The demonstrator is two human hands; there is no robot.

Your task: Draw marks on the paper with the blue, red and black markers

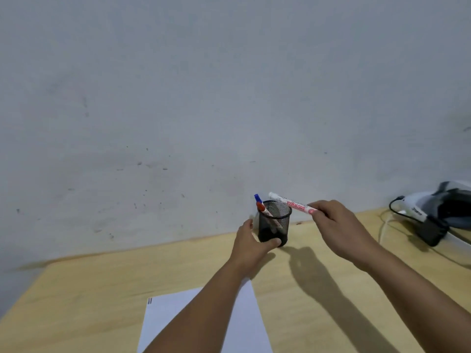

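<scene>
A black mesh pen cup (276, 220) stands near the wall on the wooden table (102, 289). My left hand (251, 247) grips its lower side. Inside it stand a blue-capped marker (258, 197) and a red-capped marker (262, 208). My right hand (339, 228) holds a white marker with red lettering (293, 204) by one end, nearly level just above the cup's rim. A white sheet of paper (165, 317) lies near the front, partly under my left forearm, with short dark marks at its top left corner (149, 300).
A grey-white wall rises directly behind the table. At the far right lie a black charger block (430, 231), a cable (393, 207) and a pile of dark and white items (451, 205).
</scene>
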